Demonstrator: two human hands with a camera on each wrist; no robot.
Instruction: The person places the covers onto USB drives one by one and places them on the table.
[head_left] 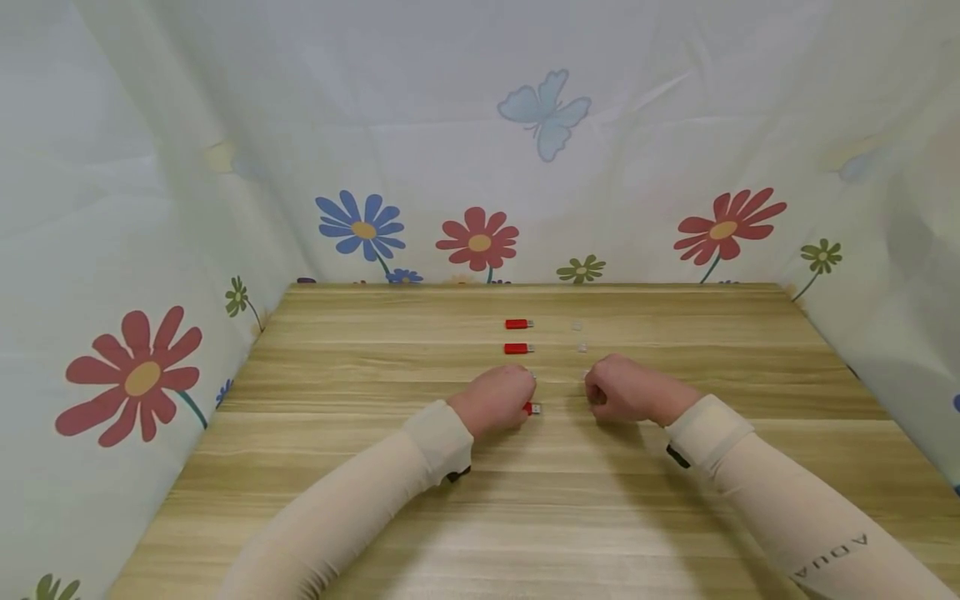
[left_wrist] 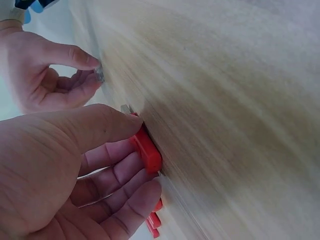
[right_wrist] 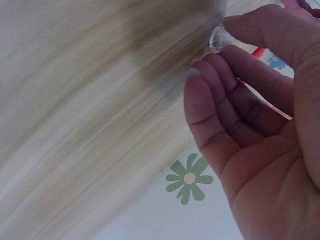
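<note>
My left hand (head_left: 495,397) is low over the wooden table and pinches a red USB stick (left_wrist: 149,152) between thumb and fingers. In the left wrist view its metal plug (left_wrist: 125,108) points away past the thumb tip. Across a short gap to the right, my right hand (head_left: 628,390) pinches a small clear plastic cap (right_wrist: 218,39) between thumb and index finger, close to the tabletop. Two more red USB sticks (head_left: 516,324) lie further back, plugs pointing right. To their right lie two clear caps (head_left: 582,348). Another plug shows just beyond my left hand, its body hidden.
The wood-grain table (head_left: 360,517) reaches back to a white curtain (head_left: 420,108) printed with flowers and a butterfly. The curtain also hangs along the left and right table edges.
</note>
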